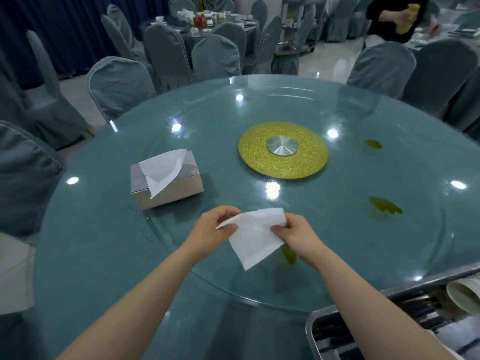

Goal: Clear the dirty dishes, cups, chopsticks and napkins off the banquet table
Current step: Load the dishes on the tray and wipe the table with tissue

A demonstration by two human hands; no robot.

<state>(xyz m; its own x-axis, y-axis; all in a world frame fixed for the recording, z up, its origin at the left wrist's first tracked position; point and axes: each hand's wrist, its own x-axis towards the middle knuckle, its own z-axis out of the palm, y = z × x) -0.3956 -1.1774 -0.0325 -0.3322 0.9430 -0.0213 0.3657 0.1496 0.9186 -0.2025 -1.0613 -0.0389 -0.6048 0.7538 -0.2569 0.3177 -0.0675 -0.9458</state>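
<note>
A white paper tissue hangs between my two hands above the near part of the round teal banquet table. My left hand pinches its left edge and my right hand pinches its right edge. A silver tissue box with a sheet sticking out stands to the left on the glass turntable. Yellow-green spills lie on the glass: one just under the tissue, one at the right, one farther back.
A gold disc with a metal hub marks the table's centre. A metal cart tray with chopsticks and a white dish sits at the lower right. Covered chairs ring the table. A person in black stands at the back right.
</note>
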